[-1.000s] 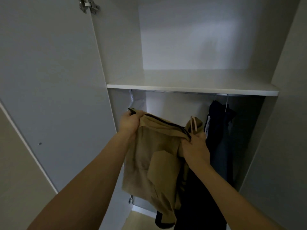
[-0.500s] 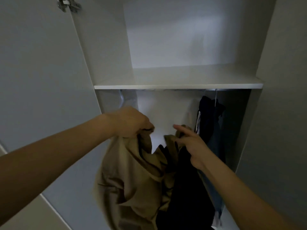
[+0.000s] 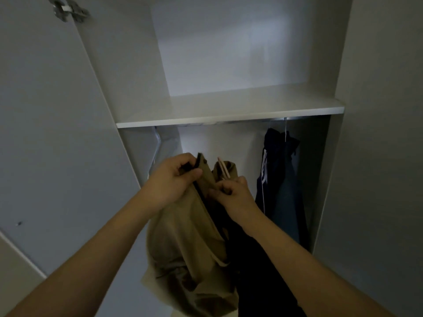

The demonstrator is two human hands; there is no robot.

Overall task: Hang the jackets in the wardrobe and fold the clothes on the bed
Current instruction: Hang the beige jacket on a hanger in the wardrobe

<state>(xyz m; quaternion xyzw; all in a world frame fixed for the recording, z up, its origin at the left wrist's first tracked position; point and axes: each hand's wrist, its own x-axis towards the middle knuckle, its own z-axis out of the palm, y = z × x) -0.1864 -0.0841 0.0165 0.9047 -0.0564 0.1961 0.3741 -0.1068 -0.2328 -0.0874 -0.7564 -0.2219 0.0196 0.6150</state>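
Tan jacket [image 3: 190, 243] held up in front of the open wardrobe [image 3: 128, 72], below the shelf [image 3: 229, 115], not yet on the rail [image 3: 272, 119]. Left hand [image 3: 174, 179] grips the collar edge beside the dark zipper, fingers curled round the cloth. Right hand [image 3: 233, 193] pinches the jacket's other front edge close by, at the foot of a pale hanger [image 3: 223, 168] that sticks up just behind; whether the fingers also hold the hanger I cannot tell. Body of the jacket droops in loose folds beneath both hands, dark lining showing

Dark jacket [image 3: 279, 179] already hangs at the right end of the rail, apart from the tan one

Handling, by judgement: soft, limp fabric, light to moderate weight, slumps wherever unsupported. Best held at collar and shoulder seams, where the cloth is doubled; the zipper edge gives a firm line to pinch. Hanger looks thin and stiff
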